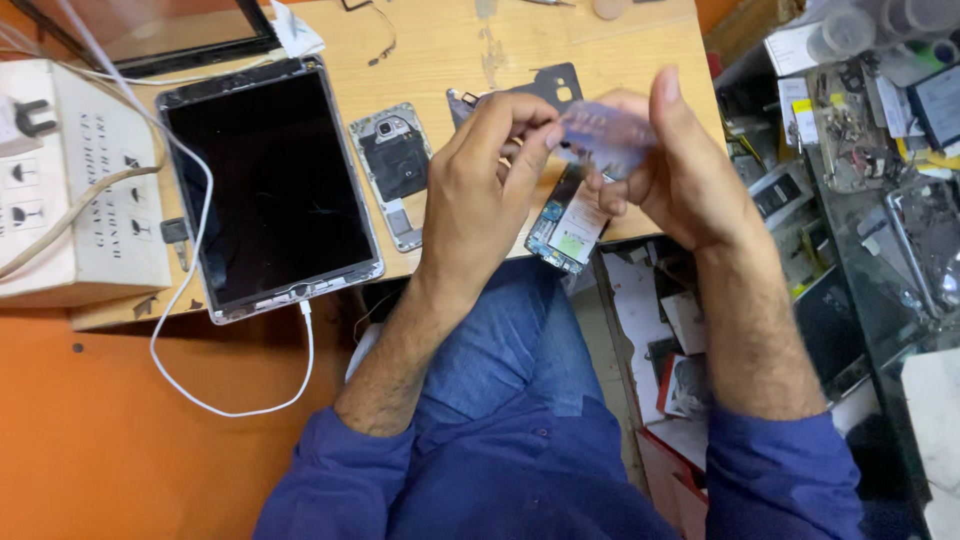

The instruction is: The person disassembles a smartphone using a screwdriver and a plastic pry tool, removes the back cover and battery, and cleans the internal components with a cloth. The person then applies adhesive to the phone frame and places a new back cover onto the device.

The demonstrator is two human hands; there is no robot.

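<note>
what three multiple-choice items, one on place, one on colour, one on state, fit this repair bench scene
1. Where does the tablet lie?
A. left of both hands
B. on the lap
C. right of the opened phone

2. What colour is the cable plugged into it?
A. black
B. white
C. red

3. What are the left hand and right hand doing?
A. resting flat
B. holding a small translucent piece together
C. gripping the tablet

Answers: A, it lies on the wooden board left of the hands; B, the cable is white; B, fingertips of both hands pinch the piece.

This is a phone repair workshop: an opened tablet (272,190), a bare phone frame (393,170) and small parts lie on the wooden surface (440,40).
</note>
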